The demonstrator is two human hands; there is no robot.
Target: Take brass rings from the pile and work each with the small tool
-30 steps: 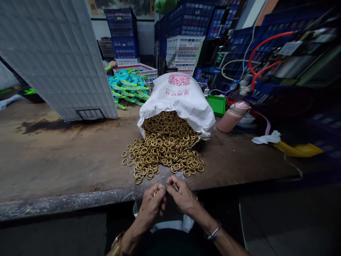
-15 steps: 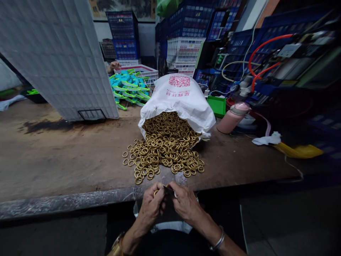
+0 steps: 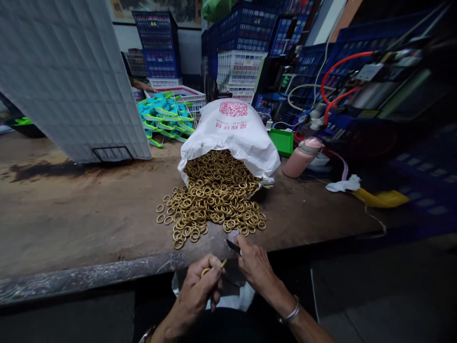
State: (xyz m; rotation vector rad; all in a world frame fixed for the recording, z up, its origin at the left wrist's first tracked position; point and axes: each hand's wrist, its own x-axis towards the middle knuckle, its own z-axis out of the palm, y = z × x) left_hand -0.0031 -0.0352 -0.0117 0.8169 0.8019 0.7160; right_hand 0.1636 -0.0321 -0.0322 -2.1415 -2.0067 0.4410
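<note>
Between the thumb and fingers of my left hand (image 3: pixel 202 286) is a brass-coloured ring (image 3: pixel 205 272), partly covered by the fingers. A piece of the same colour sticks out past the thumb; I cannot tell if it is a second ring. My right hand (image 3: pixel 257 269) grips a small knife (image 3: pixel 233 246), its dark blade pointing up and left, apart from the ring. Just beyond both hands, a heap of brass-coloured rings (image 3: pixel 210 200) spills from the mouth of a white sack (image 3: pixel 232 128) lying on the wooden table (image 3: pixel 89 224). A pale bag lies below the hands, near my lap.
A tall grey-white panel (image 3: pixel 78 81) stands on the left. Behind it are blue-green plastic parts (image 3: pixel 166 114) and a person's arm (image 3: pixel 143 85). To the right are a green tray (image 3: pixel 282 141), a pink bottle (image 3: pixel 303 156), and a machine with red hoses (image 3: pixel 342 57). Stacked crates (image 3: pixel 246 28) fill the back.
My hands have moved apart. The knife blade has come away from the ring, to the right and up. The whole view has shifted slightly, and the other person's hand behind has moved.
</note>
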